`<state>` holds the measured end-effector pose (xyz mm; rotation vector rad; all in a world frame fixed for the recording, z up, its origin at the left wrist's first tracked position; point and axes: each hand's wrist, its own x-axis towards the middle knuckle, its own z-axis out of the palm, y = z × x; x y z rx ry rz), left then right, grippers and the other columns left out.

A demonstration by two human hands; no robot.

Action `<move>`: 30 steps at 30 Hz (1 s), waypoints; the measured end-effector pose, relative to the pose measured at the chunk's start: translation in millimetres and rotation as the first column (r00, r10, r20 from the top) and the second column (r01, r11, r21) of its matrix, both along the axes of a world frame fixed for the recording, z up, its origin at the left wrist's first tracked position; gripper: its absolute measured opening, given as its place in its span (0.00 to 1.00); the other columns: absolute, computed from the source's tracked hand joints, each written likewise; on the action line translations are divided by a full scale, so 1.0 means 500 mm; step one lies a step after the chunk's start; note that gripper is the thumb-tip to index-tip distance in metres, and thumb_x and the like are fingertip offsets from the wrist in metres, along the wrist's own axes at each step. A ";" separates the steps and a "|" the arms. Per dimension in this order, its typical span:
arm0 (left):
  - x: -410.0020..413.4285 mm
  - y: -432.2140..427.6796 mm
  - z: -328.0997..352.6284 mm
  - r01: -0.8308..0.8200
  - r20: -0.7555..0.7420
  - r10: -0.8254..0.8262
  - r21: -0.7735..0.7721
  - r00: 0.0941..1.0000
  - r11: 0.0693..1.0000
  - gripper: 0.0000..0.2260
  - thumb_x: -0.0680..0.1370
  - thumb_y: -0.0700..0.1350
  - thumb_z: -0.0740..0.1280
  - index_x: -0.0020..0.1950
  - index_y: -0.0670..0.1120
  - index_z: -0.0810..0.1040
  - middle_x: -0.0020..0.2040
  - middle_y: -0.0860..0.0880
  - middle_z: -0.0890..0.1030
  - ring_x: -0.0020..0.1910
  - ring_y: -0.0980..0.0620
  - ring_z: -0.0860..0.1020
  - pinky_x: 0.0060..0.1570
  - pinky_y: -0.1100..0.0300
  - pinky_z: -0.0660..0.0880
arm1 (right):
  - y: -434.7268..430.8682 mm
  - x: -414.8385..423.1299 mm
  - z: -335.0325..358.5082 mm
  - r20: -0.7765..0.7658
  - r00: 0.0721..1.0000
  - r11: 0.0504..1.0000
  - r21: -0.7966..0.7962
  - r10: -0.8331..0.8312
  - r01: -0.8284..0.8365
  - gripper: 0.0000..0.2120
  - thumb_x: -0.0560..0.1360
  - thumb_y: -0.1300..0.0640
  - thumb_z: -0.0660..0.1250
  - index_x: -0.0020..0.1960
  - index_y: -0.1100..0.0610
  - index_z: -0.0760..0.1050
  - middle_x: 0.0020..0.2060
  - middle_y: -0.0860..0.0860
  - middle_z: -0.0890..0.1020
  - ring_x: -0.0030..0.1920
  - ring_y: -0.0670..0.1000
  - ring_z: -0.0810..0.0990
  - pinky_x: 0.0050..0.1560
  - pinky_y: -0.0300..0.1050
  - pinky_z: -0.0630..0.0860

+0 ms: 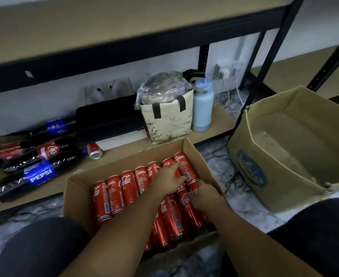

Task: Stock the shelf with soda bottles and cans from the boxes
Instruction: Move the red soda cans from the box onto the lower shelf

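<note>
Atop the boxed red cans [128, 186]: left hand [169, 179], fingers [173, 167] straight; right hand [204, 194] (its fingers' hold unclear).

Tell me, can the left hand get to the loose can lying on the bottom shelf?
Probably yes. The left hand is in the box, and the loose can lies just past the box's far wall, with nothing covering it.

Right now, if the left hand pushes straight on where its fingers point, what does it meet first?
The left hand points at the far-right can in the back row, likely touching already; beyond it, the box wall.
</note>
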<state>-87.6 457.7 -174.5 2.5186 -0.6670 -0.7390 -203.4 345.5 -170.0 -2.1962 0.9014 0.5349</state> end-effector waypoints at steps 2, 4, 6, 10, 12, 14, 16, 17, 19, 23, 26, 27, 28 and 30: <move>0.021 -0.038 -0.036 -0.036 -0.022 0.035 -0.014 0.999 0.999 0.29 0.80 0.56 0.68 0.79 0.53 0.63 0.70 0.43 0.74 0.67 0.43 0.74 0.65 0.52 0.72 | 0.001 0.014 -0.036 0.021 1.000 0.999 -0.046 -0.001 0.002 0.24 0.77 0.46 0.64 0.71 0.49 0.66 0.60 0.54 0.80 0.57 0.57 0.81 0.60 0.57 0.78; 0.039 -0.070 -0.068 -0.102 -0.037 0.101 -0.026 0.994 0.994 0.31 0.79 0.57 0.69 0.78 0.54 0.62 0.67 0.43 0.77 0.65 0.42 0.77 0.63 0.50 0.74 | 0.001 0.023 -0.063 0.026 1.000 0.996 -0.088 -0.013 0.015 0.23 0.79 0.46 0.64 0.71 0.48 0.65 0.58 0.52 0.80 0.56 0.55 0.81 0.59 0.55 0.78; 0.051 -0.096 -0.095 -0.193 -0.049 0.191 -0.045 0.980 0.980 0.35 0.76 0.60 0.71 0.78 0.52 0.60 0.65 0.43 0.78 0.64 0.41 0.78 0.62 0.49 0.75 | -0.002 0.031 -0.087 0.033 0.999 0.992 -0.120 -0.034 0.038 0.23 0.78 0.44 0.65 0.70 0.47 0.65 0.56 0.51 0.81 0.55 0.54 0.82 0.58 0.54 0.79; 0.060 -0.142 -0.119 -0.331 -0.047 0.330 -0.042 0.943 0.943 0.44 0.70 0.61 0.78 0.76 0.44 0.60 0.70 0.38 0.70 0.67 0.37 0.73 0.64 0.47 0.72 | -0.006 0.028 -0.116 0.024 0.999 0.983 -0.176 -0.045 0.049 0.28 0.77 0.44 0.68 0.73 0.47 0.63 0.58 0.52 0.81 0.57 0.55 0.81 0.58 0.54 0.78; 0.062 -0.159 -0.122 -0.369 -0.039 0.369 -0.003 0.929 0.929 0.45 0.68 0.59 0.80 0.74 0.42 0.61 0.70 0.37 0.69 0.66 0.37 0.74 0.62 0.48 0.73 | -0.009 0.023 -0.127 0.022 0.998 0.979 -0.195 -0.050 0.054 0.29 0.76 0.45 0.70 0.73 0.49 0.64 0.59 0.52 0.81 0.58 0.55 0.81 0.59 0.53 0.77; 0.065 -0.172 -0.123 -0.405 -0.054 0.405 0.017 0.913 0.914 0.43 0.67 0.57 0.82 0.71 0.42 0.62 0.69 0.37 0.69 0.63 0.37 0.76 0.59 0.49 0.74 | -0.013 0.022 -0.132 0.029 0.998 0.977 -0.202 -0.063 0.067 0.27 0.75 0.46 0.71 0.70 0.50 0.67 0.57 0.52 0.82 0.56 0.55 0.82 0.58 0.51 0.78; 0.069 -0.179 -0.123 -0.436 -0.092 0.436 0.014 0.895 0.900 0.42 0.66 0.53 0.83 0.69 0.43 0.62 0.68 0.37 0.68 0.62 0.37 0.76 0.59 0.49 0.74 | -0.017 0.022 -0.133 0.034 0.997 0.978 -0.193 -0.070 0.075 0.25 0.74 0.45 0.73 0.66 0.51 0.70 0.55 0.52 0.83 0.55 0.55 0.83 0.57 0.50 0.78; 0.070 -0.182 -0.122 -0.450 -0.111 0.448 0.011 0.887 0.893 0.41 0.66 0.51 0.83 0.68 0.44 0.62 0.68 0.37 0.67 0.61 0.37 0.77 0.59 0.49 0.75 | -0.017 0.021 -0.132 0.043 0.996 0.981 -0.175 -0.083 0.089 0.24 0.73 0.45 0.73 0.65 0.51 0.72 0.55 0.52 0.83 0.55 0.54 0.83 0.58 0.50 0.78; 0.068 -0.184 -0.117 -0.473 -0.145 0.469 0.012 0.871 0.881 0.40 0.66 0.50 0.83 0.67 0.45 0.62 0.69 0.37 0.66 0.60 0.36 0.78 0.57 0.49 0.76 | -0.017 0.017 -0.129 0.062 0.993 0.986 -0.128 -0.104 0.111 0.24 0.72 0.45 0.74 0.64 0.51 0.74 0.55 0.51 0.83 0.55 0.54 0.83 0.59 0.50 0.79; 0.062 -0.182 -0.119 -0.509 -0.183 0.502 0.008 0.845 0.861 0.40 0.66 0.50 0.83 0.67 0.46 0.60 0.68 0.38 0.66 0.59 0.36 0.78 0.55 0.48 0.76 | -0.022 0.006 -0.125 0.113 0.987 0.992 -0.051 -0.111 0.117 0.23 0.71 0.46 0.75 0.63 0.51 0.75 0.55 0.49 0.84 0.55 0.53 0.83 0.60 0.49 0.78; 0.062 -0.182 -0.131 -0.474 -0.156 0.473 0.036 0.867 0.880 0.47 0.68 0.54 0.81 0.76 0.45 0.56 0.71 0.36 0.65 0.63 0.35 0.76 0.59 0.47 0.76 | -0.025 -0.001 -0.121 0.139 0.984 0.993 -0.024 -0.113 0.118 0.23 0.71 0.48 0.75 0.64 0.50 0.75 0.55 0.48 0.84 0.56 0.52 0.82 0.59 0.46 0.76; 0.061 -0.184 -0.135 -0.450 -0.142 0.454 0.058 0.880 0.891 0.50 0.69 0.56 0.80 0.79 0.45 0.52 0.72 0.35 0.64 0.65 0.35 0.75 0.61 0.46 0.76 | -0.025 -0.002 -0.120 0.141 0.983 0.993 -0.016 -0.117 0.120 0.23 0.72 0.49 0.75 0.64 0.50 0.75 0.56 0.48 0.84 0.56 0.52 0.82 0.59 0.46 0.76; 0.060 -0.186 -0.138 -0.436 -0.137 0.442 0.073 0.887 0.897 0.53 0.69 0.58 0.80 0.81 0.46 0.47 0.72 0.35 0.65 0.66 0.35 0.74 0.61 0.45 0.77 | -0.026 -0.003 -0.117 0.143 0.982 0.992 -0.007 -0.121 0.123 0.23 0.72 0.50 0.75 0.65 0.50 0.75 0.57 0.49 0.83 0.57 0.52 0.82 0.60 0.45 0.75; 0.063 -0.188 -0.143 -0.450 -0.159 0.458 0.084 0.875 0.889 0.55 0.67 0.57 0.81 0.80 0.52 0.45 0.68 0.35 0.71 0.61 0.35 0.77 0.54 0.41 0.81 | -0.027 -0.004 -0.118 0.150 0.981 0.992 0.006 -0.123 0.123 0.24 0.72 0.50 0.75 0.66 0.50 0.75 0.58 0.49 0.83 0.58 0.52 0.82 0.61 0.46 0.75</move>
